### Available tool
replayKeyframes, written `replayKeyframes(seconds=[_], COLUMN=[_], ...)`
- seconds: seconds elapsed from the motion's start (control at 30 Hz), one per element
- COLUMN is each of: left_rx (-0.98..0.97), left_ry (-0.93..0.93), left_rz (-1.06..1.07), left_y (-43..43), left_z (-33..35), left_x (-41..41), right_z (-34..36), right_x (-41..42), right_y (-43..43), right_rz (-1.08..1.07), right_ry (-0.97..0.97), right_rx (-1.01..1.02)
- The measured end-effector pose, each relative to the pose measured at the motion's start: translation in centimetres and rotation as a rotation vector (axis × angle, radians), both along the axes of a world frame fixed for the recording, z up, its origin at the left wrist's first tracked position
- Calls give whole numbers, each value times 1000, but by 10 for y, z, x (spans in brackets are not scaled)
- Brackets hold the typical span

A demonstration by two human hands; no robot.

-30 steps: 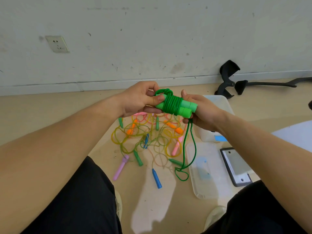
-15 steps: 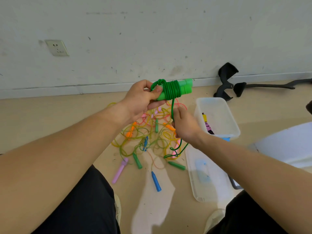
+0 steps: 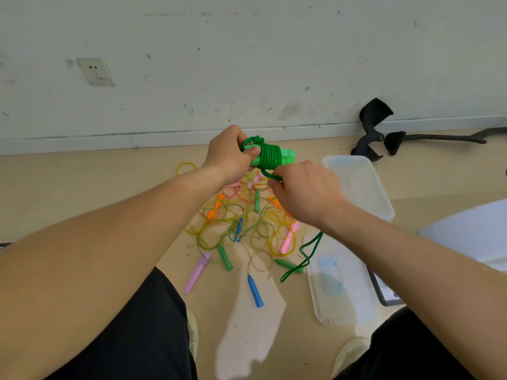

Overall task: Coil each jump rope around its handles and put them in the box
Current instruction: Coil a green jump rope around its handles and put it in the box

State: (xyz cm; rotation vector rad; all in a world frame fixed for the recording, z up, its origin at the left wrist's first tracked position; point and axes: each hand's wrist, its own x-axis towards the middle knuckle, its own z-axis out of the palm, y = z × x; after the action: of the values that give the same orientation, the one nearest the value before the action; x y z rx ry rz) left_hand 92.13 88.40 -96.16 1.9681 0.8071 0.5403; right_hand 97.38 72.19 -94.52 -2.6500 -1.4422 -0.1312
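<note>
My left hand (image 3: 229, 154) grips the near end of a pair of light green handles (image 3: 288, 156) held together above the floor, with dark green rope (image 3: 270, 157) wound around them in several turns. Just below and right of the bundle, my right hand (image 3: 304, 194) pinches the free green rope; its loose tail (image 3: 304, 256) hangs under my right forearm. The clear plastic box (image 3: 381, 198) stands on the floor to the right, partly hidden by my right hand.
A tangle of thin coloured jump ropes (image 3: 241, 220) with green, blue, pink, orange and purple handles lies on the floor below my hands. The clear box lid (image 3: 340, 308) lies at the right, a dark tablet (image 3: 384, 292) beside it. Black parts (image 3: 373, 127) lie by the wall.
My right hand has come up under the bundle, drawing the green rope closer, and the hanging tail has swung right. My left hand keeps hold of the handles, now tilted flatter.
</note>
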Motion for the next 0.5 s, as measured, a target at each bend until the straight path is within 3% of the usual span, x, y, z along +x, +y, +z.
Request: replayKeyframes(seconds=[0.1,0.2,0.33,0.5], left_rx=[162,241,103,-141], left_ry=[82,142,78,48], left_rz=[-130,-285,-454,-560], left_y=[-1,-8,-14,-20], left_z=[1,2,8,13], left_x=[-1,-2,-5,-9], right_z=[15,21,12,0], right_x=[12,31,63,78], right_y=[-1,-2,-8,-17], right_rz=[70,113,63,141], right_ry=[46,217,443,709], right_rx=[72,226,340,325])
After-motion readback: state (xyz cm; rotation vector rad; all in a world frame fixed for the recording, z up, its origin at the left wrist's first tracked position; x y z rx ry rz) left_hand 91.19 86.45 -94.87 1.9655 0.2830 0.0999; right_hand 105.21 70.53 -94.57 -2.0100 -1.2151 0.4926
